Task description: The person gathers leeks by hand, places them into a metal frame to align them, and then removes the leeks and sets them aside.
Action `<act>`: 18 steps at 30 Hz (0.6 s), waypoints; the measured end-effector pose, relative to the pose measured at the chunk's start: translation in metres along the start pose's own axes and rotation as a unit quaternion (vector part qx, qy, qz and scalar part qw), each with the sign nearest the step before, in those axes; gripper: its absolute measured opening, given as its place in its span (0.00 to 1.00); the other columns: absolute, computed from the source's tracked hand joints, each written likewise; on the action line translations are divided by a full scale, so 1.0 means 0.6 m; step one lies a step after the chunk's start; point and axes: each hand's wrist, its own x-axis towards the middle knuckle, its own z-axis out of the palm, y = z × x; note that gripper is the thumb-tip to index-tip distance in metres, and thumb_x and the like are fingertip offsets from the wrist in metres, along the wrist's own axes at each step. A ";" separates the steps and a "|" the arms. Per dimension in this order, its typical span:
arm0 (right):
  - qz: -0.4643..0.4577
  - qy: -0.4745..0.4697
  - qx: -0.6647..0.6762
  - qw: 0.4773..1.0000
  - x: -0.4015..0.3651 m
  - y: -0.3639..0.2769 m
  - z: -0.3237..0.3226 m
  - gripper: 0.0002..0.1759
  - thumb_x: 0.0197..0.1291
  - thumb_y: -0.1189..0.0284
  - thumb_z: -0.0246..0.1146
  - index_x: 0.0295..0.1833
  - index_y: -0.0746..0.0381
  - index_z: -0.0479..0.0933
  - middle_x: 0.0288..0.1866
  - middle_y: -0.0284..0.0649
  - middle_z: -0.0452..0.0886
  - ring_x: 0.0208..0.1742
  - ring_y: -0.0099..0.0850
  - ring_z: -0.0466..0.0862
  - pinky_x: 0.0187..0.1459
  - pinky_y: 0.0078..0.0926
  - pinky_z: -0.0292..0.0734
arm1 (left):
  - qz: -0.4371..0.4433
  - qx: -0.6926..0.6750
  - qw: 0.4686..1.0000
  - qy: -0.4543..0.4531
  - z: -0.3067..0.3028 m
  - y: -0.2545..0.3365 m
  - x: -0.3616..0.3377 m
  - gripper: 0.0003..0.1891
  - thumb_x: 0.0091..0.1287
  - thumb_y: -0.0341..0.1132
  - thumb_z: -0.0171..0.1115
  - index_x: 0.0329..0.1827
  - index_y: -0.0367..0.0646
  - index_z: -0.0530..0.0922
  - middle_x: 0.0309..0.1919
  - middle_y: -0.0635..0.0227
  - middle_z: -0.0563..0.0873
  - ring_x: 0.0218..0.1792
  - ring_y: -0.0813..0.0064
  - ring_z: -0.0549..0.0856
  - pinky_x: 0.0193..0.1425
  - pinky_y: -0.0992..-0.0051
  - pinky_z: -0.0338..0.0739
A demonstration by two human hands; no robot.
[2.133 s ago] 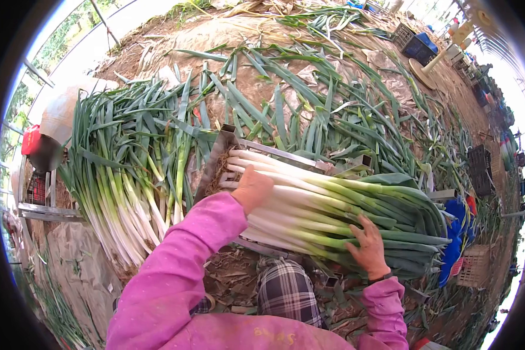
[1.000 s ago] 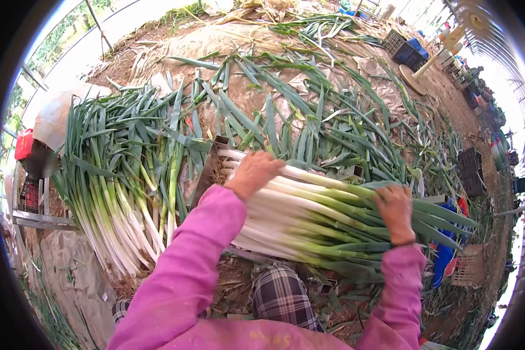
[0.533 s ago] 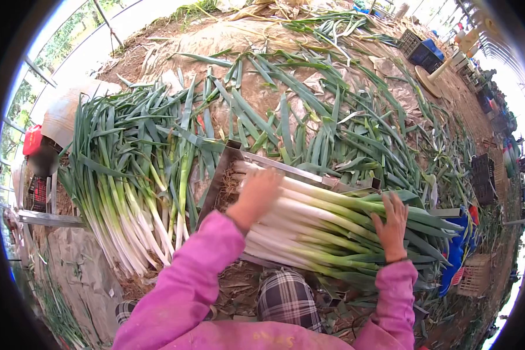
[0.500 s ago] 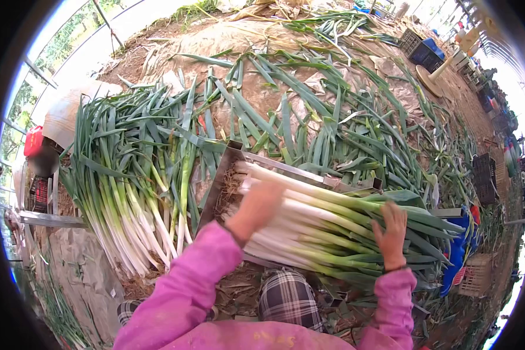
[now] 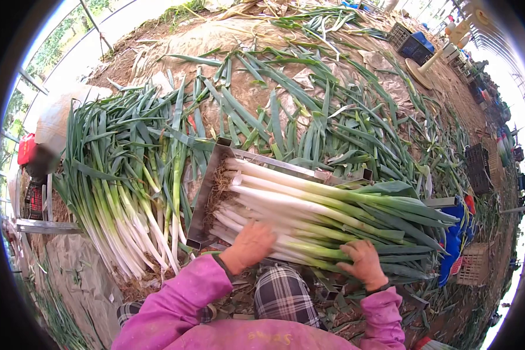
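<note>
A bundle of leeks (image 5: pixel 309 205) lies in a metal trough-like frame (image 5: pixel 202 195), white root ends against its left plate and green leaves to the right. My left hand (image 5: pixel 249 246) is at the near edge of the white stalks, its fingers bent over them and blurred. Farther right, my right hand (image 5: pixel 364 263) has its fingers and thumb around a near-side leek where it turns green. Both hands touch the bundle from the near side.
A second pile of leeks (image 5: pixel 122 192) lies to the left. Loose cut leaves (image 5: pixel 356 137) cover the ground beyond the frame. Dark crates (image 5: pixel 478 169), a beige crate (image 5: pixel 473 263) and blue material (image 5: pixel 454 245) stand at the right. A plaid-covered knee (image 5: pixel 286 294) is just below the frame.
Both hands have moved nearer to my body, from the top of the bundle to its near edge. My right hand's fingers have gone from spread to bent. The view has shifted slightly.
</note>
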 end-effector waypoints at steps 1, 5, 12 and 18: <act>0.009 0.010 -0.011 1.000 -0.020 0.002 0.023 0.19 0.45 0.71 0.70 0.47 0.55 0.82 0.44 0.40 0.81 0.48 0.42 0.80 0.51 0.42 0.73 | -0.002 -0.012 1.000 -0.002 0.009 -0.015 -0.013 0.12 0.58 0.39 0.63 0.43 0.45 0.79 0.38 0.65 0.81 0.44 0.61 0.80 0.48 0.63 0.75; 0.037 0.069 -0.072 0.994 -0.019 0.022 0.037 0.22 0.44 0.70 0.71 0.50 0.48 0.82 0.43 0.38 0.80 0.48 0.43 0.79 0.52 0.41 0.72 | 0.010 -0.015 0.993 0.113 0.003 -0.062 0.004 0.13 0.57 0.36 0.64 0.45 0.48 0.79 0.38 0.65 0.79 0.44 0.62 0.80 0.47 0.64 0.76; 0.110 0.123 -0.185 0.969 0.065 0.036 0.060 0.37 0.45 0.65 0.73 0.66 0.43 0.74 0.70 0.46 0.67 0.71 0.47 0.66 0.66 0.59 0.61 | -0.082 0.023 0.978 0.190 -0.012 -0.090 0.080 0.07 0.55 0.32 0.62 0.37 0.47 0.79 0.33 0.63 0.78 0.41 0.60 0.81 0.43 0.65 0.79; 0.087 0.094 -0.169 0.977 0.051 0.040 0.075 0.42 0.42 0.56 0.75 0.68 0.45 0.72 0.73 0.48 0.63 0.74 0.47 0.61 0.67 0.56 0.58 | -0.103 -0.024 0.982 0.158 0.031 -0.092 0.042 0.14 0.54 0.37 0.67 0.43 0.47 0.80 0.45 0.62 0.79 0.50 0.58 0.79 0.49 0.63 0.78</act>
